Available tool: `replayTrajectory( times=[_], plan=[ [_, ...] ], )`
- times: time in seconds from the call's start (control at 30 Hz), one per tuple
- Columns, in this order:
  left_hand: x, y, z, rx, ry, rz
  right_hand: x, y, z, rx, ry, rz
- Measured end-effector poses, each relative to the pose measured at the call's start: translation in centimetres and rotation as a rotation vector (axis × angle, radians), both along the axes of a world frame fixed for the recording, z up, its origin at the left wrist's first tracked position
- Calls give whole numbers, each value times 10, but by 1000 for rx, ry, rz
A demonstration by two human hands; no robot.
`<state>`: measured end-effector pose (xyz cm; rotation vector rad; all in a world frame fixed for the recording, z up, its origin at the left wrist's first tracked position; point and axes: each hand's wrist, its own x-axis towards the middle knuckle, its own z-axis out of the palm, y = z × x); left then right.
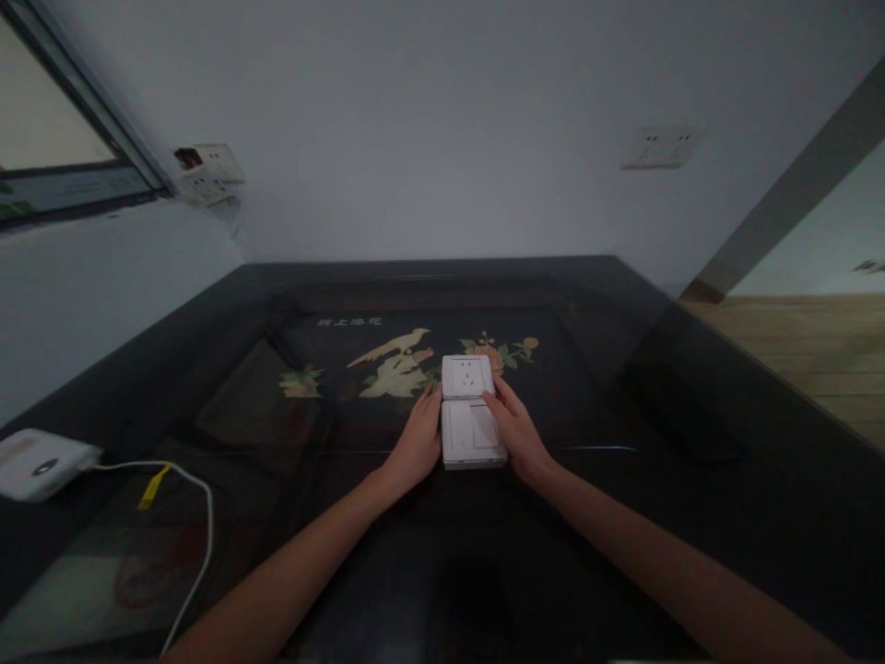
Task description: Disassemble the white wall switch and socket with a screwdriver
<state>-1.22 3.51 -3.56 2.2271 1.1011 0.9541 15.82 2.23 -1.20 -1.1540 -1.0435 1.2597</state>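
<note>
Between my two hands are a white wall socket (467, 378), with several dark slots in its face, and a white light switch (470, 433) placed edge to edge with it on my side. My left hand (418, 435) presses along their left side with its fingers together. My right hand (518, 432) wraps round their right side, its thumb near the seam where the two meet. The fingers' undersides are hidden. Both pieces are face up, at or just above the black table (387, 572); I cannot tell whether they touch it.
At the left edge a white device (45, 464) trails a white cable (210, 516) with a yellow tag (152, 487). Bird-and-flower inlay (394, 364) decorates the tabletop. Wall sockets sit at right (662, 148) and left (219, 163). A dark flat object (698, 438) lies on the right.
</note>
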Motion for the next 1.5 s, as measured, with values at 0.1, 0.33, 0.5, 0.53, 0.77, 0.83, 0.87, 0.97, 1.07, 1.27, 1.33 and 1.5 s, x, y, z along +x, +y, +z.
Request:
replayTrajectory(
  times=[0.1, 0.33, 0.5, 0.53, 0.77, 0.83, 0.87, 0.97, 1.07, 1.27, 1.33, 1.5],
  plan=[
    [-1, -2, 0, -18, 21, 36, 0, -1, 1, 11, -32, -1],
    [-12, -13, 5, -71, 82, 112, 31, -10, 1, 43, -149, -31],
    [-16, -25, 24, -71, 79, 149, 56, -31, 4, 101, -260, 71],
    [-17, -28, 28, -69, 76, 152, 58, -35, 5, 111, -278, 109],
    [-22, -47, 36, -105, 133, 38, 53, -42, 8, 191, -364, 317],
    [-22, -47, 33, -107, 150, 7, 52, -42, 10, 210, -390, 336],
    [-22, -47, 33, -107, 153, 0, 52, -42, 10, 220, -402, 340],
    [-23, -46, 32, -110, 145, -3, 53, -44, 11, 246, -430, 347],
    [-23, -46, 34, -125, 127, -4, 54, -44, 11, 267, -445, 365],
    [-21, -49, 38, -149, 106, -22, 56, -42, 14, 289, -457, 404],
    [-21, -50, 40, -154, 104, -32, 57, -43, 17, 292, -458, 407],
    [-19, -52, 46, -162, 97, -60, 58, -46, 23, 282, -466, 420]
  ],
)
